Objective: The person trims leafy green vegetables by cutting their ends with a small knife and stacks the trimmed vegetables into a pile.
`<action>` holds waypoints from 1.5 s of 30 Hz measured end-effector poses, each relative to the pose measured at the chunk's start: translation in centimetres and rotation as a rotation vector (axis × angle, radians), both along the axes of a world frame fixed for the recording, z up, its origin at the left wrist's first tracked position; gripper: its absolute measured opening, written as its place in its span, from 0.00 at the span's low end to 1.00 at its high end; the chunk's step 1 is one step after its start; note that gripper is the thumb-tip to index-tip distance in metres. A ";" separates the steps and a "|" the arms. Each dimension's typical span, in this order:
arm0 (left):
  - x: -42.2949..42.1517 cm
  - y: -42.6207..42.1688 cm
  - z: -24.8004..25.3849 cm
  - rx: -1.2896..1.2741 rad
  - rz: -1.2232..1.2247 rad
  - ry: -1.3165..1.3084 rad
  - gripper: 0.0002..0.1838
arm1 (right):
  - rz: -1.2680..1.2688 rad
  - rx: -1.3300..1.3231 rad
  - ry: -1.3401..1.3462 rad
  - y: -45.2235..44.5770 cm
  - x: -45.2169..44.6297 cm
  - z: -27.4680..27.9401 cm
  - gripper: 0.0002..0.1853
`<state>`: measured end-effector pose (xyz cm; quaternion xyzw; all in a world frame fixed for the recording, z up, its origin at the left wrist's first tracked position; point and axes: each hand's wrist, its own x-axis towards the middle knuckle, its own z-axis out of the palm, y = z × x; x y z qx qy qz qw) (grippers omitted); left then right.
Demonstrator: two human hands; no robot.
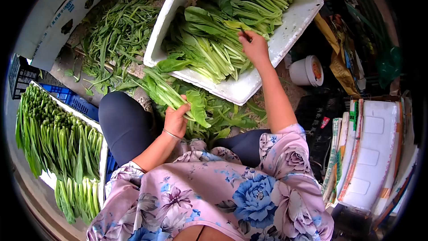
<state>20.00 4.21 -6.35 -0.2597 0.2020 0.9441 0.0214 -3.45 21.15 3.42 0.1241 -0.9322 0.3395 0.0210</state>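
R hand, closed on small dark tool, is nearer hand to box greens, just L of & beyond it. L hand grips leafy bunch, long axis running fwd-L from fist.

Looks like a vegetable-seller's working corner here, with greens heaped in a foam box and stacked cartons alongside!
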 end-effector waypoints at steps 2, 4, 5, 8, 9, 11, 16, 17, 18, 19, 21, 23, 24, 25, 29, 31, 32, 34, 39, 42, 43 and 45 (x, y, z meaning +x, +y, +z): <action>-0.2 0.1 -0.5 -0.031 0.001 0.010 0.12 | -0.163 0.370 0.317 1.2 -4.7 -1.9 0.12; -0.3 -0.1 0.1 -0.035 -0.021 0.071 0.12 | -0.216 0.441 0.264 1.4 -6.2 -2.3 0.12; -0.3 -0.1 0.2 -0.041 -0.012 0.070 0.12 | -0.279 0.521 0.205 1.5 -6.7 -2.7 0.11; -0.4 -0.1 0.4 -0.034 -0.039 0.026 0.12 | -0.249 0.506 0.195 2.4 -7.4 -2.9 0.11; -0.5 0.0 0.3 -0.028 -0.038 0.025 0.12 | -0.254 0.481 0.187 2.4 -7.1 -2.4 0.11; -0.4 0.2 0.2 -0.009 -0.054 0.020 0.13 | -0.260 0.423 0.223 3.0 -5.8 -1.7 0.11; -0.3 0.0 0.7 0.032 -0.087 0.014 0.13 | -0.028 0.042 -0.067 3.4 2.5 2.4 0.11; -0.3 0.0 0.8 0.031 -0.084 0.015 0.13 | 0.074 -0.116 -0.418 3.7 3.2 2.5 0.13; -0.3 0.1 0.8 0.034 -0.081 0.013 0.12 | 0.068 -0.114 -0.422 3.6 3.3 2.3 0.13; -0.3 0.2 0.7 0.037 -0.087 0.010 0.12 | 0.030 -0.135 -0.410 3.4 3.3 1.9 0.13; -0.2 0.4 0.5 0.035 -0.096 0.035 0.12 | -0.011 -0.160 -0.400 3.9 2.2 0.5 0.14; -0.1 0.5 0.2 0.026 -0.095 0.052 0.13 | -0.148 0.378 0.097 4.9 -0.6 -2.4 0.15; -0.2 0.5 0.4 0.023 -0.089 0.031 0.13 | -0.165 0.412 0.016 4.5 -1.1 -2.8 0.15; -0.2 0.5 0.5 0.020 -0.083 0.008 0.13 | -0.155 0.404 0.020 4.6 -1.4 -3.1 0.15; -0.2 0.8 0.1 0.001 -0.104 0.035 0.13 | -0.192 0.357 0.115 4.0 0.7 -1.1 0.15; -0.1 1.3 -0.2 0.010 -0.129 0.022 0.14 | -0.205 -0.409 -0.149 3.4 3.1 -0.1 0.14; -0.1 1.5 -0.5 0.028 -0.154 0.025 0.13 | -0.256 -0.446 -0.192 2.9 4.8 0.8 0.14; 0.0 1.7 -0.7 0.044 -0.194 0.019 0.13 | -0.306 -0.559 -0.203 2.5 8.2 0.4 0.14; 0.2 2.7 -1.4 0.042 -0.243 0.119 0.13 | -0.374 -0.930 -0.200 2.3 16.0 -3.5 0.15; 0.4 2.9 -0.9 0.073 -0.294 0.084 0.16 | -0.367 -0.963 -0.248 2.1 19.9 -4.9 0.14; 0.5 3.0 -0.8 0.088 -0.308 0.089 0.18 | -0.342 -0.992 -0.275 2.3 20.8 -5.3 0.14; 0.7 3.2 -0.6 0.085 -0.328 0.130 0.18 | -0.324 -1.023 -0.297 2.8 22.3 -5.8 0.13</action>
